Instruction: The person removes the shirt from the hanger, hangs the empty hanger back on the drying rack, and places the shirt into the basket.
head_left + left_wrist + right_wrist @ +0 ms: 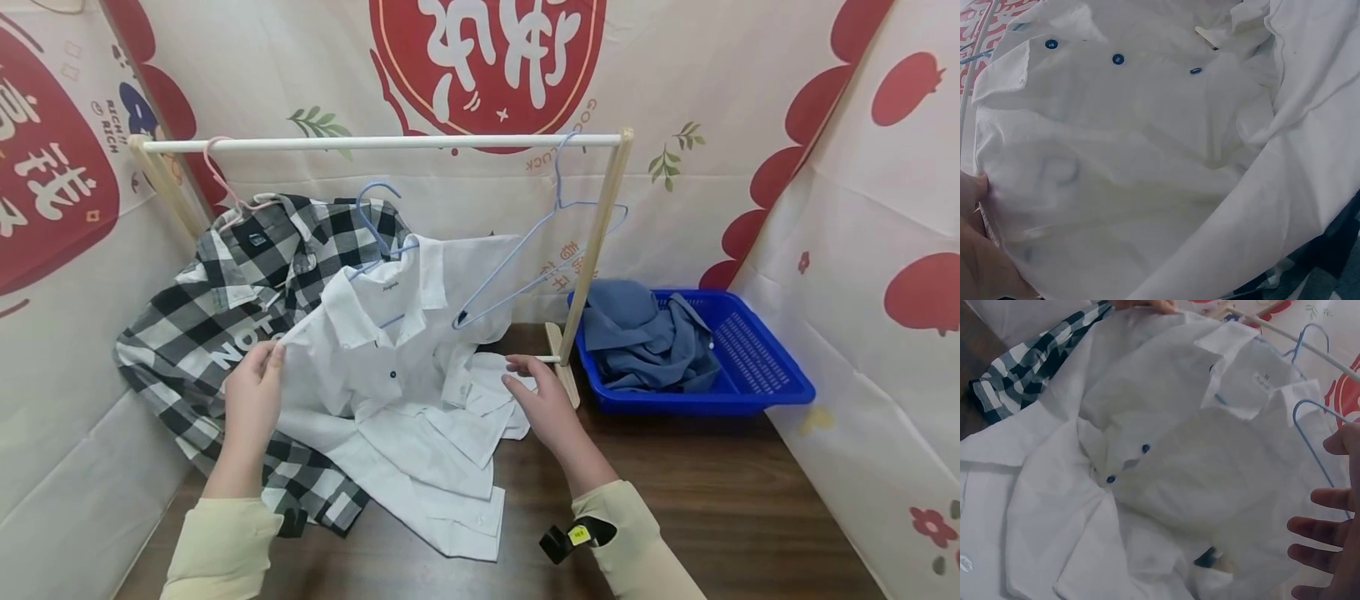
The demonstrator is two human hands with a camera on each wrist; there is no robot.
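Observation:
A white button-up shirt has a blue hanger inside its collar, the hook standing free below the rail. My left hand pinches the shirt's shoulder edge between thumb and fingers, and in the left wrist view that hand shows at the cloth's edge. At the other side of the shirt, my right hand is held with fingers apart, gripping nothing. The right wrist view shows this hand near a second blue hanger, which hangs bare on the rail. The shirt's lower part lies in folds on the table.
A wooden rack with a white rail stands behind the shirt. From it a black-and-white plaid shirt hangs on a pink hanger, spilling onto the table. At right, a blue basket holds a crumpled blue garment.

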